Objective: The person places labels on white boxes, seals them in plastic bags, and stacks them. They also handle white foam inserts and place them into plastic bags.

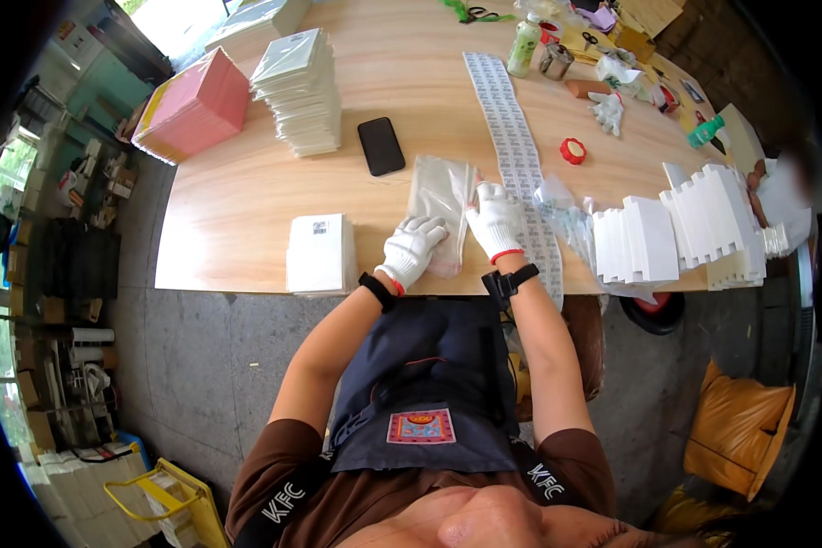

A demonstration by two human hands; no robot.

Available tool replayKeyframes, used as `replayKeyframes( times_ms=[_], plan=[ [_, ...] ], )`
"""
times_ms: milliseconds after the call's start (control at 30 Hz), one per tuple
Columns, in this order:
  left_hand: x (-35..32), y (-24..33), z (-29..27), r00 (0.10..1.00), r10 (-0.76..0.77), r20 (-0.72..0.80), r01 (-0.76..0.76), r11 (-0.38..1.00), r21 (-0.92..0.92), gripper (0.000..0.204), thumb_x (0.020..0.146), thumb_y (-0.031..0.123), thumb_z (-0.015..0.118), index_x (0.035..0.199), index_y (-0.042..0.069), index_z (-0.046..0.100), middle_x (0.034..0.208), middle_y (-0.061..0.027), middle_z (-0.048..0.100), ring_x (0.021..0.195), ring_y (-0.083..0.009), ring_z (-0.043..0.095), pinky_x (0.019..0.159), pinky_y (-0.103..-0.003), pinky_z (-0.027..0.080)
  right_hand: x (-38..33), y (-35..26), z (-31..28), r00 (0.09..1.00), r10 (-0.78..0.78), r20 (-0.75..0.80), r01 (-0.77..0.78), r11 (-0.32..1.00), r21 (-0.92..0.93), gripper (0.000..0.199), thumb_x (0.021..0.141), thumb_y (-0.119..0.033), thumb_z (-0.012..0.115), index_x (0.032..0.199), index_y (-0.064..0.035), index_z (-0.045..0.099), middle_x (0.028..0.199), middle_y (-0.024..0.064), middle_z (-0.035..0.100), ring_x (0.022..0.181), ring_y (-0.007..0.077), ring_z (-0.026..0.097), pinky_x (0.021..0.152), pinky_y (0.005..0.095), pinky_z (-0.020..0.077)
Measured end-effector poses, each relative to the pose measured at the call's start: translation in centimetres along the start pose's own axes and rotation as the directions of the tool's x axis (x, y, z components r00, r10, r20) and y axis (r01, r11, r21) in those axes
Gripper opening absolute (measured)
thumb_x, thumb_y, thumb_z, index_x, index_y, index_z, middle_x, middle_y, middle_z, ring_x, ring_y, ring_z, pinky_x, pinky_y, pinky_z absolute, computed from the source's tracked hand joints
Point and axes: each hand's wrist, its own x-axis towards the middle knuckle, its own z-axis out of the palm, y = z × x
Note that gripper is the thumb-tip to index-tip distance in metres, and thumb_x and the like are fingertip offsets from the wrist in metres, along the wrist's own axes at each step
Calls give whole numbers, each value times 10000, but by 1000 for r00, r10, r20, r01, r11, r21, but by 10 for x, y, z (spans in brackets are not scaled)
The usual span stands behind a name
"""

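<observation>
A stack of clear plastic bags [440, 183] lies on the table in front of me. My left hand [415, 245], in a white knit glove with red trim, rests flat on the bags' lower left part, fingers stretched out. At their right edge is my right hand [497, 221], gloved alike. Its index finger reaches up along the edge with a bare tip, and the thumb touches the plastic. Beside this hand runs a long strip of printed labels [510, 128], partly hidden beneath it. Left of my left hand stands a stack of white packets [320, 254] with a label on top.
A black phone [381, 146] lies beyond the bags. Tall white stacks [301, 91] and a pink stack [196, 108] stand far left. To the right are white box-like stacks [635, 242], a red tape ring [573, 152] and a bottle [524, 46]. Another person [784, 196] is at the right edge.
</observation>
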Motion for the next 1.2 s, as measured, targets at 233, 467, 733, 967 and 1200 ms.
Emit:
replayKeyframes(
  times_ms=[233,467,733,967,1200],
  plan=[
    [-8,25,-28,856,-514,55,498,848,184,627,713,185,726,1296,164,495,1440,-198,378,1187,-422,484,973,-470,436,14,5,28,988,138,68,-149,971,187,544,831,-325,596,1319,-104,502,1035,162,677,935,338,646,802,456,514],
    [-1,47,-21,865,-491,103,483,870,96,498,711,212,741,1173,153,567,1321,-175,495,1035,-410,546,833,-494,492,17,31,69,991,43,-130,22,888,459,535,854,-296,573,1341,-94,480,1055,202,657,941,397,629,830,472,500],
    [-17,36,-14,901,-429,61,423,902,91,502,723,287,758,1181,144,612,1397,-157,478,1071,-364,552,881,-454,495,-100,50,-115,943,-60,-326,226,837,499,308,823,-103,640,1127,-54,636,1063,157,668,978,322,638,837,388,506],
    [-22,31,-16,904,-403,140,400,915,52,577,713,277,785,1236,145,583,1419,-129,460,1133,-366,533,919,-450,486,-146,168,-219,784,257,-566,-224,966,128,143,868,-116,587,987,-60,640,915,135,677,830,312,645,732,393,499],
    [-35,62,-50,935,-269,-232,276,961,-6,579,696,148,783,1239,129,584,1412,-163,453,1224,-392,457,976,-465,436,-133,197,-217,942,246,-229,-312,895,-320,401,813,-397,668,1104,-121,676,1017,111,697,912,320,648,827,408,505]
  ],
)
